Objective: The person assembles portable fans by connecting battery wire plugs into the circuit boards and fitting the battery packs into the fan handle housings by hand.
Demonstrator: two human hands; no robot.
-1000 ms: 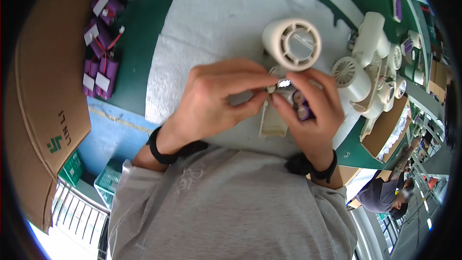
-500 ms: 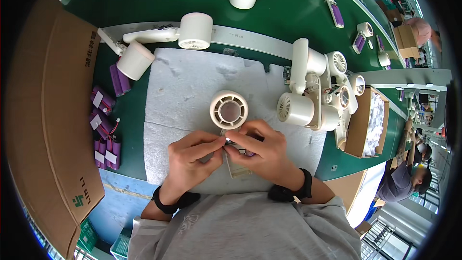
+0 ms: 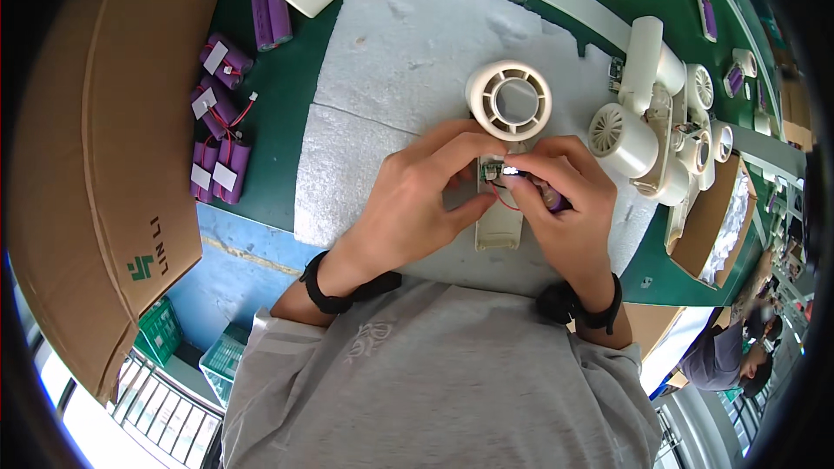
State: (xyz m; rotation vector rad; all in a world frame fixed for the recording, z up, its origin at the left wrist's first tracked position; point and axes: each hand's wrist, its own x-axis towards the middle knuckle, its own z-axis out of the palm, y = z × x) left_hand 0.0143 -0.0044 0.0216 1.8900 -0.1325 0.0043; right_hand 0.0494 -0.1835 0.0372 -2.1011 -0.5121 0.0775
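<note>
Hands shifted right on foam pad (image 3: 391, 78); left hand (image 3: 417, 195), right hand (image 3: 565, 200) pinch-closed on fan handle (image 3: 498, 217) between them.

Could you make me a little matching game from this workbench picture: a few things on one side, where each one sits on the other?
Things:
1. purple battery packs
2. cardboard box
3. cream fan housing
4. white foam mat

Places:
A. just beyond the hands
B. far left edge
C. under the work
D. on the green table, left of the mat

Pairs: 1-D, 2-B, 3-A, 4-C

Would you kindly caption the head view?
Both hands join a connector on a cream fan.
</note>
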